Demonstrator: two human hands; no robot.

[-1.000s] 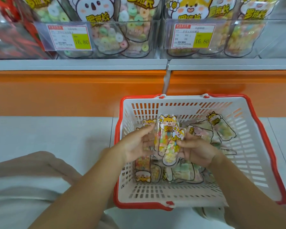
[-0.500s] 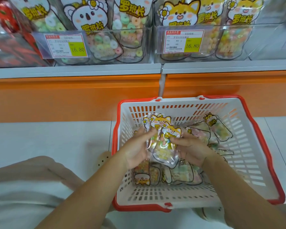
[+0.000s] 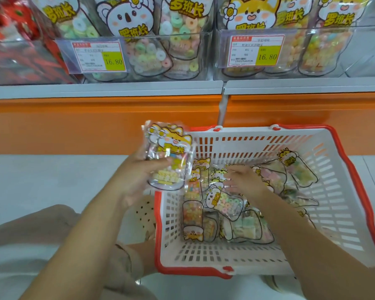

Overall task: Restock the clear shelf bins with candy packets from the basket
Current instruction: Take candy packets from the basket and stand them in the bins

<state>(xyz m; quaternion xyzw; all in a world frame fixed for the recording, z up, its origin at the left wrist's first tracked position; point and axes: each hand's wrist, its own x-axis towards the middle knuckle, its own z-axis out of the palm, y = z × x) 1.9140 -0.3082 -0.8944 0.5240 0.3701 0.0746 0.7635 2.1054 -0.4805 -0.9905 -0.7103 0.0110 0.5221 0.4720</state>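
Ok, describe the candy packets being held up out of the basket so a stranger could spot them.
Find the red-rimmed white basket below the orange shelf base. At its far left corner the left hand grips a small bunch of clear packets. They show an orange animal face over yellow candy and, unlike the packets lying in the basket, are lifted above its rim.

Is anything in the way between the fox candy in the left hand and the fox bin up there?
No loose thing blocks the way. The packets in the left hand have open air up to the fox bin; only its clear front wall, with the price tag, faces them, so they'd go over it.
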